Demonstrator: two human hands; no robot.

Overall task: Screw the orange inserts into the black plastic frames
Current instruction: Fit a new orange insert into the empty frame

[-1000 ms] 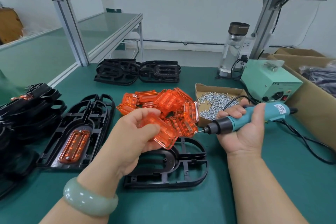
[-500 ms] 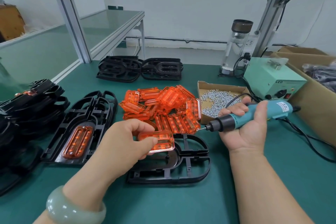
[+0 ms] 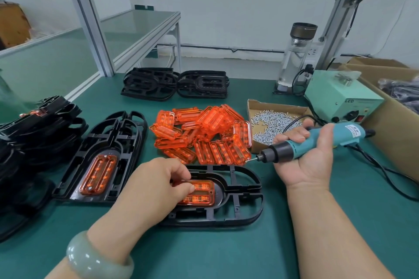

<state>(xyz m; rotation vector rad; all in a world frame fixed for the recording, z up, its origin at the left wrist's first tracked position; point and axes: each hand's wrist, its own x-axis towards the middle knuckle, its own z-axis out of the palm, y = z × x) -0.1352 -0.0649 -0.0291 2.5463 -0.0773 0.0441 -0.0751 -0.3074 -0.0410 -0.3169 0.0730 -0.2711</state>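
I see my left hand [image 3: 156, 188], fingers [image 3: 181, 173] seemingly pinching the translucent orange rectangular insert [image 3: 203, 193] seated in the black plastic frame [image 3: 243, 188] on the green bench [image 3: 226, 256], while my right hand [image 3: 303, 165] grips a teal electric screwdriver [image 3: 317, 140].

my desk [image 3: 226, 253] has a dark green top. straight in front of me a black plastic frame [image 3: 246, 203] lies flat, with a second black frame [image 3: 127, 133] to its left. a loose pile of black frames [image 3: 34, 136] sits at the far left, and two more black frames [image 3: 174, 85] lie side by side at the back. a heap of clear orange plastic inserts [image 3: 204, 133] fills the middle. to its right are a shallow cardboard tray [image 3: 256, 106] of small silver screws [image 3: 269, 124], a pale green power box [image 3: 335, 95], a clear bottle with a dark cap [image 3: 294, 59] and a big cardboard box [image 3: 396, 133]. a black cable [image 3: 385, 174] trails across the right side.
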